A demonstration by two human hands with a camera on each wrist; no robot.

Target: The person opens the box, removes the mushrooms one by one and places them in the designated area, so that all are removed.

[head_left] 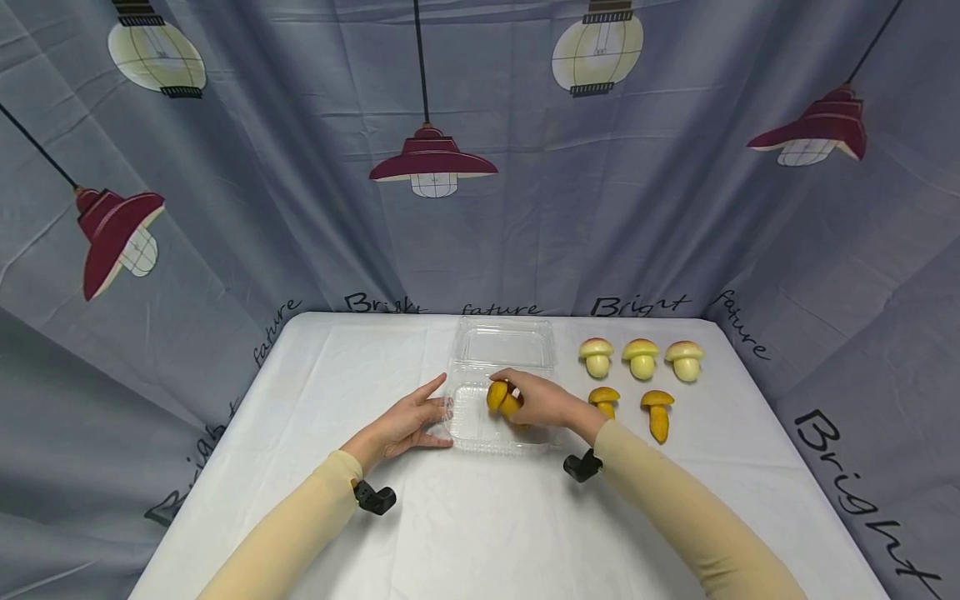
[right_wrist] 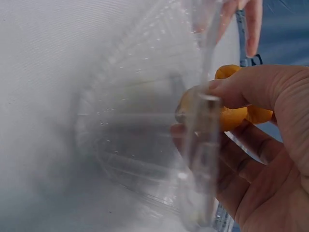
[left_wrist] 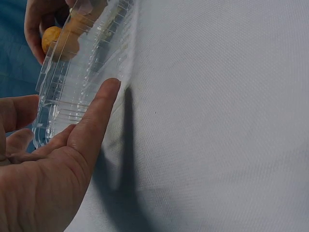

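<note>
A clear plastic clamshell box [head_left: 471,427] lies with its lid [head_left: 504,343] folded back toward the far edge. My right hand [head_left: 547,402] grips an orange-yellow mushroom [head_left: 497,395] over the box's base. In the right wrist view, thumb and fingers pinch the mushroom [right_wrist: 234,118], partly seen through the box wall. My left hand [head_left: 405,422] is at the box's left side with spread, fairly straight fingers. The left wrist view shows this hand [left_wrist: 53,169] against the box's end wall [left_wrist: 63,113], the thumb apart from the other fingers.
Right of the box stand two more orange-yellow mushrooms, one [head_left: 603,398] partly behind my right wrist, the other [head_left: 658,415] farther right. Behind them is a row of pale mushrooms with reddish-yellow caps [head_left: 597,357], [head_left: 641,358], [head_left: 684,360]. A white cloth covers the table [head_left: 360,358]; a grey curtain [head_left: 337,233] surrounds it.
</note>
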